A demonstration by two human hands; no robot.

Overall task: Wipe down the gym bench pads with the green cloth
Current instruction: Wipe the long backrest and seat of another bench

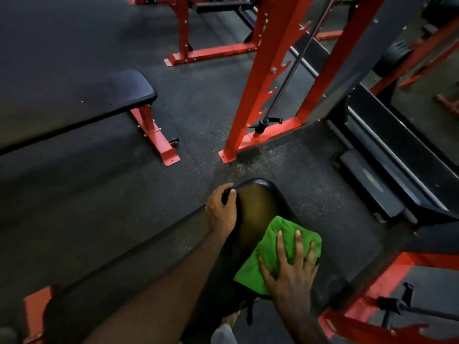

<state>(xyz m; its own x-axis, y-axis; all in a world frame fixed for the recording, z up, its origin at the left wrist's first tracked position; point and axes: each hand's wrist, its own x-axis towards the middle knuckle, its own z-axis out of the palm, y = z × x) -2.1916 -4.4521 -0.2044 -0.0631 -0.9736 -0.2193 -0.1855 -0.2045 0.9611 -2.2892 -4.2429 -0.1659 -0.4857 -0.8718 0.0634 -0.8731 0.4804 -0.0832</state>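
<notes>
A second bench (pixel 74 105) is seen at the upper left of the frame, its black pad well apart from the work. At lower centre, the near pad (pixel 258 202) is gripped at its left edge by the left hand (pixel 221 209), the fingers curled over the rim and the forearm stretched out from the lower left. The pad is judged to be firm and smooth, perhaps slick, so it is best steadied at the rim, as here. Just to the right, the cloth (pixel 273 247) is laid folded on the pad and overhangs its right edge. It is judged to be light, soft and easily bunched, so it is best handled with a flat palm rather than a pinch. It is pressed down by the right hand (pixel 290 266), fingers spread wide and straight, with the wrist entering from the bottom of the frame. A red rack (pixel 255 100) stands at upper right.
</notes>
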